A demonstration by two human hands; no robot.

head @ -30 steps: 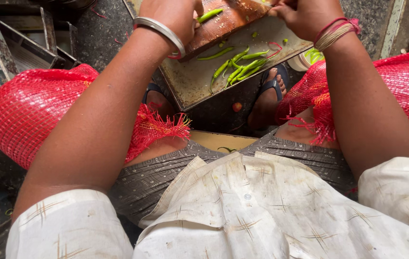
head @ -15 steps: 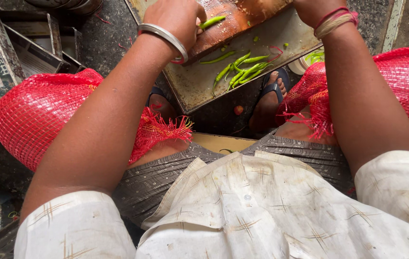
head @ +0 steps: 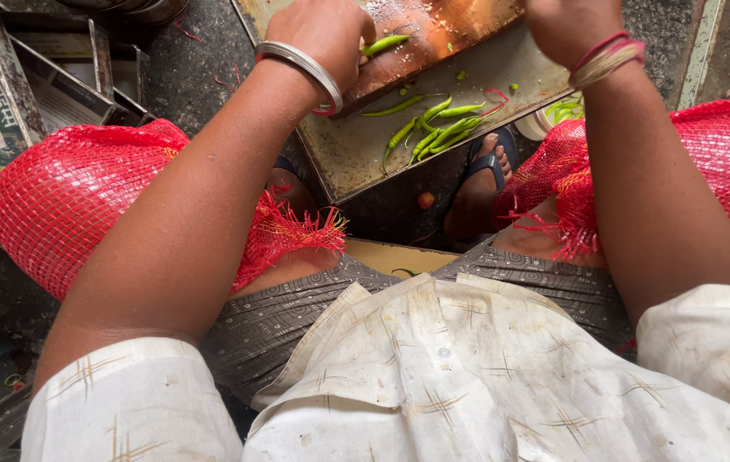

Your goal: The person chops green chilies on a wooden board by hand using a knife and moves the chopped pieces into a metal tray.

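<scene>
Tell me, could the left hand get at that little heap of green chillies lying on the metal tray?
Probably yes. The left hand rests on the wooden board, pinning one green chilli, and the heap of green chillies lies uncovered on the metal tray just below it, with nothing between them.

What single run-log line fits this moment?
left hand: holds chilli on board | right hand: above board | loose chillies on tray

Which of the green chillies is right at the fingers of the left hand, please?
The single chilli lying on the wooden cutting board, by the left hand. The other chillies lie in a loose pile lower down on the metal tray.
</scene>
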